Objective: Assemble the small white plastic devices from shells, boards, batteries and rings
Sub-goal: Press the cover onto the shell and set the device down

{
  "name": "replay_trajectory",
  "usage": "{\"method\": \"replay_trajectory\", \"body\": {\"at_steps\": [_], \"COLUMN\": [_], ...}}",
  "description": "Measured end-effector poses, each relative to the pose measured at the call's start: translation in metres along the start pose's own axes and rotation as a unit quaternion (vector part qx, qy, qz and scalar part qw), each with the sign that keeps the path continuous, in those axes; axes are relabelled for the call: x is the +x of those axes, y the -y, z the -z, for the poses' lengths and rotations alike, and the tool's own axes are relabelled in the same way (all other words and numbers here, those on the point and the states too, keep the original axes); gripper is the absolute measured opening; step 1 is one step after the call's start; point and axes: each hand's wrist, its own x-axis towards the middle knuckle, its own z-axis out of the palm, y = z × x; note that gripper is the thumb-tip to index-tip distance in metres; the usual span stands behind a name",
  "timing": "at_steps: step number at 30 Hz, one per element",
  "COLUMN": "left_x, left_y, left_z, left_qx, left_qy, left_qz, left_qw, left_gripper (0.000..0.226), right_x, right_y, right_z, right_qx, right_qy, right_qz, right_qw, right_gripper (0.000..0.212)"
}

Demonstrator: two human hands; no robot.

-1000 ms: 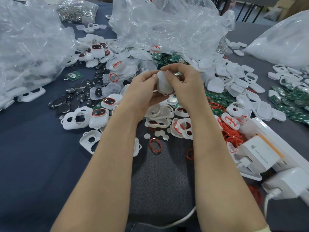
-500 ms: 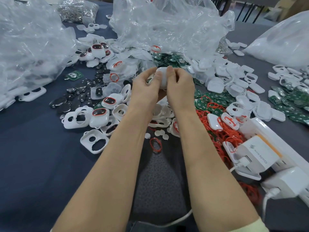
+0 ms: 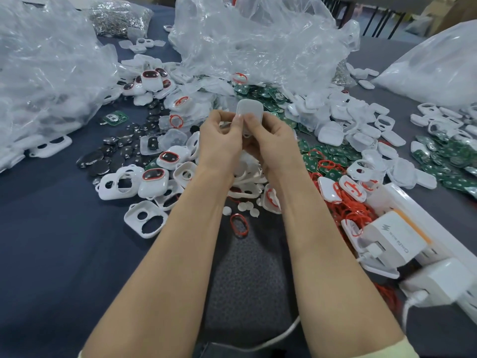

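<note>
We see a dark blue table [image 3: 51, 241] crowded with parts, with large clear plastic bags [image 3: 258, 42] heaped along its far side. Loose white shells [image 3: 335, 117] spread across the middle and right, and green circuit boards [image 3: 449, 156] lie among them. Red rings [image 3: 343, 210] tangle at the right beside a white charger [image 3: 395, 241], and dark coin batteries [image 3: 98, 158] are scattered on the left. Two bare forearms reach up the centre. The left hand [image 3: 219, 140] and the right hand [image 3: 273, 143] meet above the pile and together pinch one white device [image 3: 249, 109], held in the air clear of the table. Compared with a second ago, the hands sit a little farther from the body and their backs now face us. The device has turned from edge-on to upright, its smooth flat face towards us. Both thumbs now lie side by side on its lower half; the fingers behind it are hidden. We judge that the two shell halves are being squeezed shut, so this unit is close to done. Whether the seam has fully closed we cannot tell.
</note>
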Motion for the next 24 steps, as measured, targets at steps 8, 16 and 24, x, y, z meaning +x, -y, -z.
{"method": "replay_trajectory", "body": {"at_steps": [8, 16, 24], "left_x": [0.002, 0.006, 0.006], "left_y": [-0.001, 0.002, -0.001], "left_z": [0.009, 0.014, 0.018], "left_qx": [0.229, 0.195, 0.091], "left_qy": [0.034, 0.04, 0.074], "left_qz": [-0.161, -0.108, -0.064], "left_qw": [0.96, 0.974, 0.991], "left_gripper": [0.006, 0.011, 0.018], "right_x": [0.0, 0.0, 0.003], "right_y": [0.015, 0.006, 0.002], "right_z": [0.02, 0.013, 0.014], "right_qx": [-0.113, -0.088, -0.044], "right_qy": [0.012, -0.028, 0.001], "right_qz": [0.077, 0.04, -0.012], "right_qw": [0.991, 0.995, 0.999], "right_gripper": [0.016, 0.026, 0.02]}}
